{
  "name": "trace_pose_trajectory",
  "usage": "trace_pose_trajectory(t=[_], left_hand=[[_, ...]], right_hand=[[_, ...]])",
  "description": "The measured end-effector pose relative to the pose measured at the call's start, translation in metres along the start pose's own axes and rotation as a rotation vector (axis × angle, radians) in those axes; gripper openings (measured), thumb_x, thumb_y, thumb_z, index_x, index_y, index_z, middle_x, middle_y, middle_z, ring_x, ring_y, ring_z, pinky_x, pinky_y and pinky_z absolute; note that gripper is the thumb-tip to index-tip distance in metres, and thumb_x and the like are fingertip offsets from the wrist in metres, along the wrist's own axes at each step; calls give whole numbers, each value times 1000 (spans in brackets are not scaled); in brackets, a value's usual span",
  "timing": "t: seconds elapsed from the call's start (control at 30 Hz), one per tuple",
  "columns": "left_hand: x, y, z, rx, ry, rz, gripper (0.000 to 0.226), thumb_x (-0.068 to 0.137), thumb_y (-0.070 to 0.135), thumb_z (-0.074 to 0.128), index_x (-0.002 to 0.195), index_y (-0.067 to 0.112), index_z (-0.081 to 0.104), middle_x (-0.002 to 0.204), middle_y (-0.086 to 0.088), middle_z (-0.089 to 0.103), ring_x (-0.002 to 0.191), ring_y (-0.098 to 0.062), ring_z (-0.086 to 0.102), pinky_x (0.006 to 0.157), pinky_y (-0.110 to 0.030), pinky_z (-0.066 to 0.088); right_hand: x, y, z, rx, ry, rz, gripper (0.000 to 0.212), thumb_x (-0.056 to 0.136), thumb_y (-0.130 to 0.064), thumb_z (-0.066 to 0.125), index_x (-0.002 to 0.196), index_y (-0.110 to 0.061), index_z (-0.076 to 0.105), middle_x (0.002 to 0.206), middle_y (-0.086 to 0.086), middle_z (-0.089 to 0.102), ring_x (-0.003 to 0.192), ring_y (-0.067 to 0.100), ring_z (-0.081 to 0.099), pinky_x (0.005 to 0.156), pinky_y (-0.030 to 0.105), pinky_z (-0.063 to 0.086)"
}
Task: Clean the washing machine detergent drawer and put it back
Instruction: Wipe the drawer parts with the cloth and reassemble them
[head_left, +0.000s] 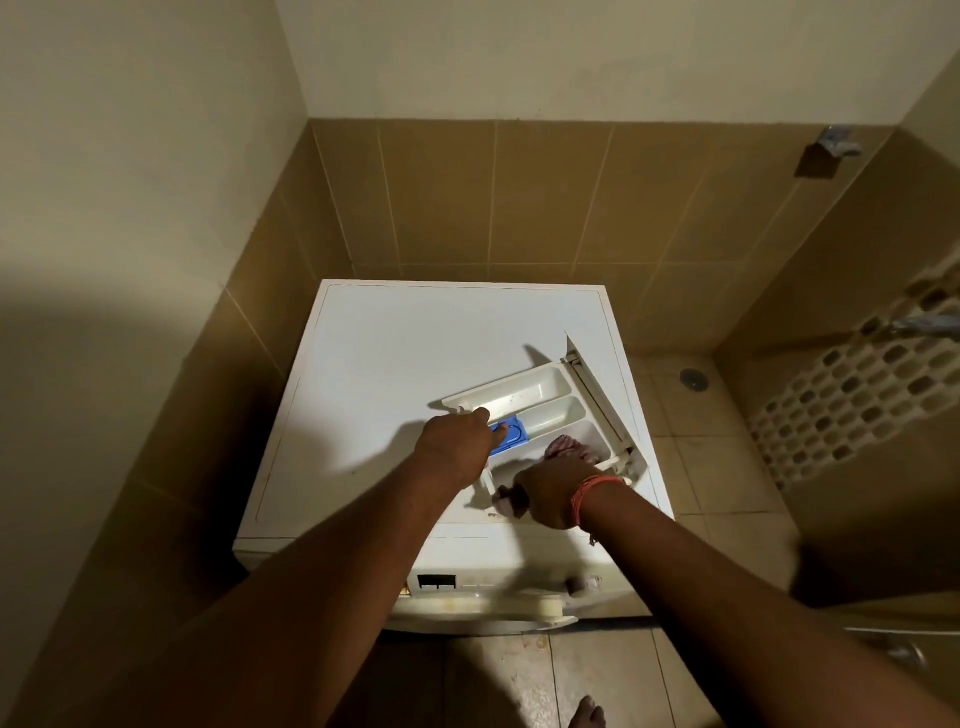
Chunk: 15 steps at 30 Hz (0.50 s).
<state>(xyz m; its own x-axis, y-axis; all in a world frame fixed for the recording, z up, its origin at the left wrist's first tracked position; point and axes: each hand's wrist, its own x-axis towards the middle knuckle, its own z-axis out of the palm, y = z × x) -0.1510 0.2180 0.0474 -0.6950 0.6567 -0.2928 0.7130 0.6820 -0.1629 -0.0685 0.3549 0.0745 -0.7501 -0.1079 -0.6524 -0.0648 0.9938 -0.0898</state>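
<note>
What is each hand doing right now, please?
Left hand: grips the detergent drawer at its rear end, steadying it.
Right hand: grips a pink cloth inside the drawer's near compartment.

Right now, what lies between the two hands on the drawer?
In the head view, the blue insert lies between left hand and right hand, inside the drawer.

Legible text: none. The washing machine (363, 364) front panel, below both hands, carries a dark display (436, 581) and a small yellow sticker (403, 591); any characters on them are too blurred to read.
</note>
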Motion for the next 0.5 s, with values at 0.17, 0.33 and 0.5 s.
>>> trace_pose_trajectory(t=[0.17, 0.33, 0.5], left_hand=[[-1, 1, -2, 7, 8, -4, 59, 98, 26, 55, 150, 35, 28, 128, -6, 45, 103, -29, 61, 69, -33, 41], [-2, 2, -3, 6, 1, 0, 59, 98, 27, 55, 150, 35, 29, 129, -7, 45, 105, -30, 60, 74, -36, 46], [-4, 4, -6, -29, -7, -1, 55, 98, 25, 53, 149, 33, 31, 128, -8, 46, 106, -31, 59, 72, -36, 43]], right_hand=[[-10, 15, -7, -50, 13, 71, 30, 99, -28, 47, 121, -18, 65, 121, 3, 63, 117, 25, 57, 95, 29, 42], [-8, -2, 0, -103, 79, 33, 33, 100, -31, 44, 119, -15, 65, 117, 8, 67, 109, 28, 62, 94, 37, 49], [-7, 11, -11, 323, 51, -109, 25, 96, -13, 48, 113, -17, 66, 101, 1, 65, 94, 20, 58, 85, 27, 41]])
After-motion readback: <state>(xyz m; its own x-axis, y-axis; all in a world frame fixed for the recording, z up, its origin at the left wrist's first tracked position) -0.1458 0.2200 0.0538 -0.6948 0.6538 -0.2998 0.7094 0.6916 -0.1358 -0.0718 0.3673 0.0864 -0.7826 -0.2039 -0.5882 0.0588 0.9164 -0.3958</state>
